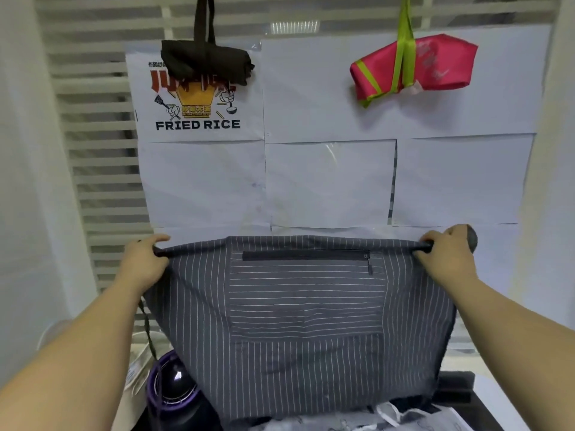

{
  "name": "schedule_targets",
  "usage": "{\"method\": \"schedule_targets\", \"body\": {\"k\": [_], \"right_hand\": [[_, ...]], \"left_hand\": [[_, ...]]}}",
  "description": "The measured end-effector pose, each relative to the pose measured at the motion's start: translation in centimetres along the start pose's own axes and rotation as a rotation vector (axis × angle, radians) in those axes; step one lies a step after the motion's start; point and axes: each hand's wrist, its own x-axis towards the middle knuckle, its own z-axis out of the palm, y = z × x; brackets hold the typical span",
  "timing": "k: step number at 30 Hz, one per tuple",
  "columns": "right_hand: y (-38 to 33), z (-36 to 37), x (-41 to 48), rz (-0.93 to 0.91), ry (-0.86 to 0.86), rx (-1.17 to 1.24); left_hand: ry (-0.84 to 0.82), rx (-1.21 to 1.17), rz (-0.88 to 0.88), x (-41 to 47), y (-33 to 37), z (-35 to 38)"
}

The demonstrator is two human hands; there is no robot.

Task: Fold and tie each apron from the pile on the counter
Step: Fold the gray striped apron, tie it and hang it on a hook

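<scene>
Holding the apron (305,321) spread in the air above the surface (504,405), you grip its two top corners: your left hand (145,259) curls round the left one, your right hand (446,255) round the right. Its hem hangs down to the pile (389,418) below, just right of a purple bottle (174,390).

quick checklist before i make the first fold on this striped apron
1. Left hand grips one top corner of the striped apron: ok.
2. Right hand grips the other corner: ok.
3. Top edge taut between the hands: ok.
4. Zip pocket faces the person: ok.
5. Strap clear: not ok, it dangles at the left above the bottle.
6. Room below to lay it down: cannot tell, the cloth hides it.
</scene>
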Motion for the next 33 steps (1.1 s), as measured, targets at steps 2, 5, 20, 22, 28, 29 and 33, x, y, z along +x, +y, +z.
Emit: {"method": "schedule_targets", "body": {"k": [2,5,20,22,28,29,33], "right_hand": [[0.1,0.1,-0.1,0.039,0.060,0.032],[0.1,-0.3,-0.1,0.126,0.157,0.130],[-1.1,-0.4,2.1,0.715,0.206,1.493],[-1.4,0.2,2.0,0.790,0.117,1.493],[-1.1,0.7,2.3,0.797,0.066,1.668],[-1.0,0.4,2.4,0.780,0.151,1.699],[-0.7,-0.9,1.1,0.781,0.505,1.576]], "left_hand": [[-0.003,0.040,-0.010,0.1,-0.2,0.1],[0.056,-0.011,0.019,0.3,-0.6,0.4],[-0.140,-1.001,-0.530,-0.2,6.1,4.3],[-0.193,-1.007,-0.578,-0.3,6.2,5.8],[-0.036,-1.210,-0.550,0.4,7.7,8.8],[0.040,-1.267,-0.482,0.0,8.5,8.7],[0.295,-1.281,-0.414,-2.0,9.4,8.1]]}}
